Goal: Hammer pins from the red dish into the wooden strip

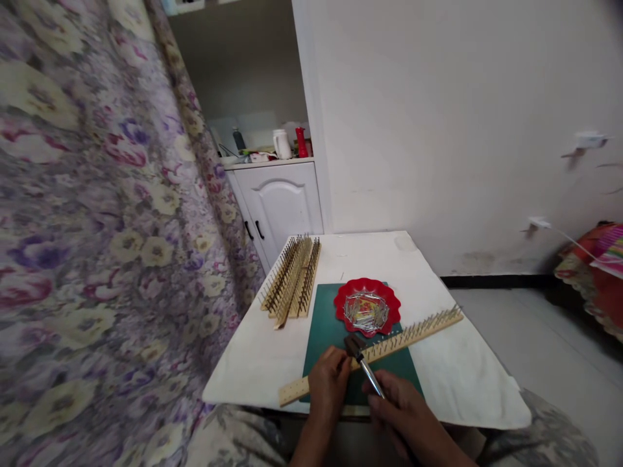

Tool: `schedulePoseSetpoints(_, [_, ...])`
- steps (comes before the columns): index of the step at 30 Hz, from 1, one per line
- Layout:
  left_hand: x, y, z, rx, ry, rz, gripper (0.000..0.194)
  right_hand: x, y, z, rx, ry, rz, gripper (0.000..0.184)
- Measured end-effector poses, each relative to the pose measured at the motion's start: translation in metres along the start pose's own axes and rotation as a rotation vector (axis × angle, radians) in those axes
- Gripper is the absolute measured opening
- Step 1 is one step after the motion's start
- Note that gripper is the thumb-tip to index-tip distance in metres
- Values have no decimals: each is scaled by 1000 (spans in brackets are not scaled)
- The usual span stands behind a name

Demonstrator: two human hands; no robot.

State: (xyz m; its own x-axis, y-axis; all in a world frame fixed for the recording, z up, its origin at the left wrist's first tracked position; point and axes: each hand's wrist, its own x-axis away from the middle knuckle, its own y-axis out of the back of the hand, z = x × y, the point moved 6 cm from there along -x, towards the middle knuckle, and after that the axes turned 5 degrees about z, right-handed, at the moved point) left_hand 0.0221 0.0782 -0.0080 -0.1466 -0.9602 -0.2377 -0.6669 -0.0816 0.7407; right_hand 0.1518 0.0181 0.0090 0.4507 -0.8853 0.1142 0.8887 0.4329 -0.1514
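My right hand [402, 408] grips the metal handle of a small hammer [363, 363], whose dark head hovers just above a long wooden strip [413, 334] studded with a row of upright nails. My left hand [328, 383] pinches something small, probably a nail, against the strip right beside the hammer head; the nail itself is hidden by my fingers. The strip lies slantwise over a dark green mat [326, 318]. A red scalloped dish [389, 299] with several loose nails sits on the mat just behind the strip.
A stack of nailed wooden strips [292, 275] lies at the table's far left. The white table [438, 370] stands between a floral curtain [97, 227] on the left and a white wall. Behind it is a white cabinet [280, 201] carrying bottles and a jug.
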Motion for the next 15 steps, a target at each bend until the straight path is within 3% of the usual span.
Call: schedulePoseSetpoints(15, [3, 0, 2, -7, 1, -12, 19, -3, -1, -5, 59, -19, 6, 24])
